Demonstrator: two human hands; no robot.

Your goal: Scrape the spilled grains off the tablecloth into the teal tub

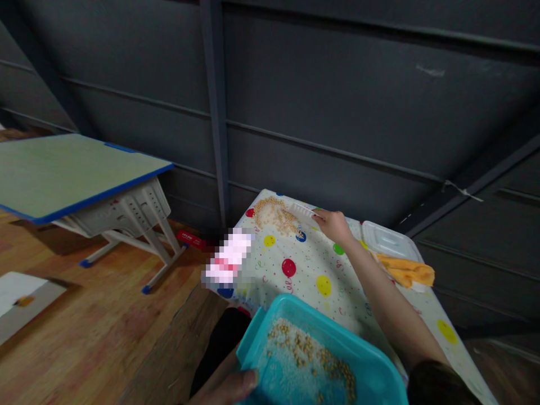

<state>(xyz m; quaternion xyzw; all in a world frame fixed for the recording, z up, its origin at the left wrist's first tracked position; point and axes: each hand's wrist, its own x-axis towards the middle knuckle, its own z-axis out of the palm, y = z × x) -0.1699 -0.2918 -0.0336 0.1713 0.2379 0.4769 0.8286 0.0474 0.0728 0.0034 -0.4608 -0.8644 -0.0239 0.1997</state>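
Note:
A teal plastic tray [337, 326] with soybeans [310, 349] and white rice-like grains in it is gripped at its near-left edge by my left hand [236, 385], thumb over the rim. It is held at the table's near edge, its lower part cut off by the frame. Stretched far across the table, my right hand [333, 224] is closed on the end of a white comb-like tool [301, 210]; its exact kind is unclear. The tool's far end is beside a spread pile of soybeans and white grains [272, 216] on the tablecloth.
The table wears a white balloon-print tablecloth [307, 264]. A clear plastic lid [390, 239] and an orange cloth [405, 270] lie at the right. A pixelated patch covers the left corner. A desk [84, 169] stands left; a dark panelled wall [337, 101] rises behind.

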